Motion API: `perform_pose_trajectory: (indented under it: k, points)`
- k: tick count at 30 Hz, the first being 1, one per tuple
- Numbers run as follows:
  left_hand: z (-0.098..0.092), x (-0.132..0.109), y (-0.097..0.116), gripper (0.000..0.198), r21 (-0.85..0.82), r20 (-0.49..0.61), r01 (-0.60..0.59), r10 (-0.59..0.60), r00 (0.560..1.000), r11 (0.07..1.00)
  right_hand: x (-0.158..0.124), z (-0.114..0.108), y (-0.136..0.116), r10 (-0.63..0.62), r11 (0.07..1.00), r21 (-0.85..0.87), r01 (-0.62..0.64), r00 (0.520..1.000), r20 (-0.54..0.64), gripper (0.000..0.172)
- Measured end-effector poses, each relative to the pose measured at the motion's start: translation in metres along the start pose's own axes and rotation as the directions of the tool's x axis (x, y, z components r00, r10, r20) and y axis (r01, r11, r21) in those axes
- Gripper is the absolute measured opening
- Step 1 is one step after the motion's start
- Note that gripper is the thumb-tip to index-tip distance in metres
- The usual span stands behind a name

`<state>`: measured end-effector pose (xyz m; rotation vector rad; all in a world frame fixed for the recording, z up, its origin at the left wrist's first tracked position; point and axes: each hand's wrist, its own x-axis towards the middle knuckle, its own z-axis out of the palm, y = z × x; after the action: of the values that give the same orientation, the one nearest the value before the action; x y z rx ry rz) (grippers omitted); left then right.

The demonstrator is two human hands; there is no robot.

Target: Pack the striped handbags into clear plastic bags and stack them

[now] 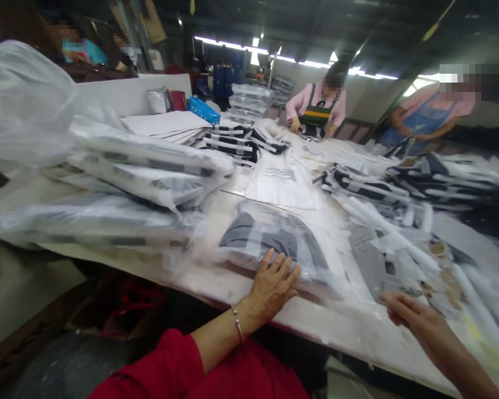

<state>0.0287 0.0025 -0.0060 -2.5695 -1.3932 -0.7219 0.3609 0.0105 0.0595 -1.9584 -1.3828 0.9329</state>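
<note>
My left hand lies flat with fingers spread on the near edge of a clear plastic bag. Inside the bag is a folded dark garment with a pale band across it; printed lines show on the plastic. My right hand is over the table's right side, close to a grey sheet and loose plastic. Its fingers are curled together and somewhat blurred; whether anything is between them is hidden.
Filled plastic bags are piled on the left. Folded dark garments with white strips lie farther back, more at right. A flat white bag lies beyond the bagged garment. Two co-workers stand across the table.
</note>
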Motion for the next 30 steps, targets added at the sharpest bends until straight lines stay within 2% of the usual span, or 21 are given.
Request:
perform_pose_trajectory:
  k: [1, 2, 3, 5, 6, 7, 8, 9, 11, 13, 14, 16, 18, 19, 20, 22, 24, 25, 26, 28, 30]
  points:
    - [0.002, 0.0, 0.001, 0.066, 0.009, -0.003, -0.009, 0.009, 1.0, 1.0, -0.005, 0.012, -0.034, -0.111, 0.992, -0.053, 0.117, 0.989, 0.099, 0.035]
    - [0.004, 0.0, 0.001, 0.067, 0.017, -0.006, -0.018, 0.018, 1.0, 1.0, -0.01, 0.028, -0.07, -0.203, 0.972, -0.072, 0.223, 0.954, 0.222, 0.036]
    - [0.006, -0.001, 0.002, 0.067, 0.024, -0.009, -0.021, 0.021, 1.0, 0.999, -0.013, 0.046, -0.105, -0.277, 0.942, -0.072, 0.329, 0.877, 0.393, 0.036]
    - [0.011, -0.002, 0.004, 0.061, 0.033, -0.011, -0.016, 0.016, 1.0, 0.999, -0.017, 0.089, -0.168, -0.368, 0.847, -0.035, 0.53, 0.632, 0.682, 0.029]
    - [0.013, -0.003, 0.006, 0.056, 0.039, -0.008, 0.004, -0.003, 1.0, 0.999, -0.015, 0.112, -0.192, -0.381, 0.797, -0.011, 0.604, 0.517, 0.766, 0.027]
    - [0.015, -0.003, 0.006, 0.052, 0.044, -0.005, 0.022, -0.021, 1.0, 0.999, -0.012, 0.134, -0.212, -0.35, 0.751, -0.023, 0.66, 0.426, 0.834, 0.024]
    - [0.015, -0.004, 0.007, 0.05, 0.049, -0.004, 0.035, -0.035, 0.999, 0.998, -0.007, 0.155, -0.227, -0.303, 0.682, -0.067, 0.728, 0.365, 0.881, 0.021]
    - [0.015, -0.005, 0.007, 0.051, 0.053, -0.006, 0.038, -0.037, 0.999, 0.998, -0.002, 0.176, -0.237, -0.259, 0.59, -0.131, 0.797, 0.34, 0.904, 0.018]
    - [0.013, -0.006, 0.005, 0.058, 0.05, -0.019, 0.013, -0.012, 1.0, 0.999, 0.01, 0.211, -0.251, -0.189, 0.361, -0.258, 0.896, 0.341, 0.921, 0.015]
    - [0.011, -0.006, 0.002, 0.063, 0.031, -0.034, -0.025, 0.026, 0.999, 0.999, 0.019, 0.238, -0.258, -0.145, 0.141, -0.33, 0.933, 0.349, 0.926, 0.018]
    - [0.01, -0.006, 0.0, 0.063, 0.02, -0.039, -0.031, 0.032, 0.999, 0.999, 0.023, 0.249, -0.261, -0.127, 0.057, -0.331, 0.942, 0.336, 0.933, 0.021]
    - [0.008, -0.007, -0.003, 0.064, 0.002, -0.04, -0.034, 0.034, 0.999, 0.999, 0.031, 0.263, -0.266, -0.126, -0.071, -0.3, 0.951, 0.29, 0.949, 0.029]
    - [0.007, -0.007, -0.004, 0.066, -0.005, -0.027, -0.032, 0.032, 0.999, 0.999, 0.044, 0.265, -0.269, -0.184, -0.159, -0.264, 0.951, 0.234, 0.955, 0.036]
    - [0.007, -0.007, -0.004, 0.067, -0.004, -0.021, -0.028, 0.028, 0.999, 1.0, 0.052, 0.261, -0.27, -0.232, -0.183, -0.268, 0.946, 0.223, 0.947, 0.039]
    - [0.007, -0.008, -0.004, 0.067, -0.002, -0.019, -0.026, 0.026, 0.999, 1.0, 0.06, 0.255, -0.27, -0.295, -0.192, -0.297, 0.935, 0.234, 0.926, 0.042]
    - [0.007, -0.008, -0.003, 0.067, -0.002, -0.024, -0.024, 0.024, 0.999, 1.0, 0.073, 0.236, -0.265, -0.478, -0.129, -0.403, 0.906, 0.299, 0.826, 0.048]
    - [0.007, -0.007, -0.003, 0.068, -0.013, -0.031, -0.026, 0.026, 0.999, 1.0, 0.078, 0.217, -0.25, -0.68, 0.054, -0.456, 0.889, 0.367, 0.635, 0.055]
    - [0.007, -0.007, -0.003, 0.069, -0.019, -0.033, -0.031, 0.03, 0.999, 0.999, 0.077, 0.209, -0.239, -0.742, 0.147, -0.424, 0.894, 0.383, 0.55, 0.059]
    - [0.007, -0.006, -0.002, 0.07, -0.025, -0.032, -0.035, 0.034, 0.999, 0.999, 0.074, 0.204, -0.225, -0.774, 0.221, -0.372, 0.902, 0.394, 0.496, 0.063]
    - [0.006, -0.005, -0.003, 0.07, -0.035, -0.03, -0.041, 0.04, 0.999, 0.999, 0.065, 0.203, -0.194, -0.756, 0.316, -0.29, 0.903, 0.425, 0.498, 0.068]
    - [0.001, -0.004, -0.005, 0.07, -0.053, -0.023, -0.052, 0.05, 0.998, 0.997, 0.058, 0.208, -0.165, -0.673, 0.415, -0.296, 0.861, 0.509, 0.537, 0.069]
